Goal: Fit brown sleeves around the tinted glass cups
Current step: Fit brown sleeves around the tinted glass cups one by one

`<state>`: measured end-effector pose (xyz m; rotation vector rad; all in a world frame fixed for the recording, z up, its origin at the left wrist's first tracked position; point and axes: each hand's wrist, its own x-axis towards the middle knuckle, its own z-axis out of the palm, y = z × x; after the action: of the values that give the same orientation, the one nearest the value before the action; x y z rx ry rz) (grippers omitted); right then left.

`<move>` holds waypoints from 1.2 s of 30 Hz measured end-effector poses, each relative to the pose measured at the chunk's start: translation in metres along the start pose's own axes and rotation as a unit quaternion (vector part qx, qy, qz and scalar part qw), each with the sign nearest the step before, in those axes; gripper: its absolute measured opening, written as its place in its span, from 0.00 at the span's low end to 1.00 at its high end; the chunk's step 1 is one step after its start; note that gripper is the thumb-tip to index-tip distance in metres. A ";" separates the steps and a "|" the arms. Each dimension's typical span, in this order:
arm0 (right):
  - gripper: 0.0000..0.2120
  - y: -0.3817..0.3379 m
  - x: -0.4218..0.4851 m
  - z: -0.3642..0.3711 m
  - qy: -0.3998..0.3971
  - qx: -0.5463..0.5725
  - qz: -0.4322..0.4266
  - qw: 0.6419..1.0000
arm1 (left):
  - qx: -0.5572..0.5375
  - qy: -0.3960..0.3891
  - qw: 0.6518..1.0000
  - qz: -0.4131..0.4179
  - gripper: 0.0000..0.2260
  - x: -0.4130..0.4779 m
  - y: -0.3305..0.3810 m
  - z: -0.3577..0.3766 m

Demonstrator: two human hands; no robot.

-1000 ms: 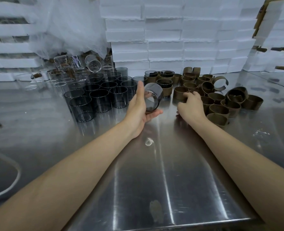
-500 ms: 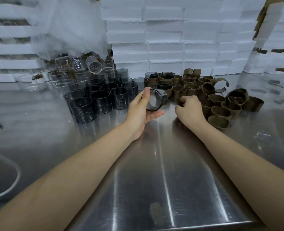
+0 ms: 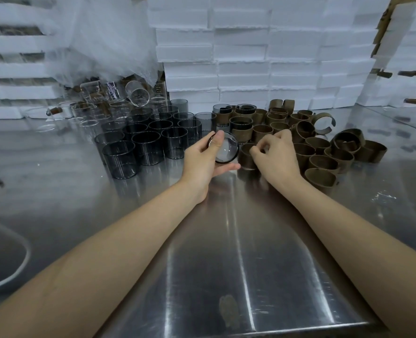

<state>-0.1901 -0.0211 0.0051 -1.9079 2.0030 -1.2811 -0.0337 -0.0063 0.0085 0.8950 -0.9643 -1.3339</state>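
Tinted glass, a cup, lies sideways in the left grip, thumb and fingers clamped round it just above the steel counter. Just beside it the right grip pinches the rim of a brown sleeve standing toward the counter's far edge.

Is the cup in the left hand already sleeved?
No, the tinted cup in the left hand is bare glass; the right hand pinches a loose brown sleeve.
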 end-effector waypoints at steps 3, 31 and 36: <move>0.15 0.000 0.000 0.001 -0.022 -0.002 0.026 0.999 | 0.011 0.009 1.000 0.007 0.24 0.000 -0.001 0.001; 0.11 -0.027 -0.018 -0.007 0.064 0.189 -0.137 0.970 | 0.105 -0.079 0.989 0.071 0.09 -0.009 0.000 0.006; 0.13 -0.031 -0.020 -0.009 0.025 0.205 -0.136 0.969 | 0.131 -0.083 0.984 0.086 0.14 -0.006 -0.004 0.004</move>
<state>-0.1674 0.0045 0.0209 -1.9950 1.3774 -1.6644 -0.0392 -0.0005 0.0063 0.8855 -1.3397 -1.1634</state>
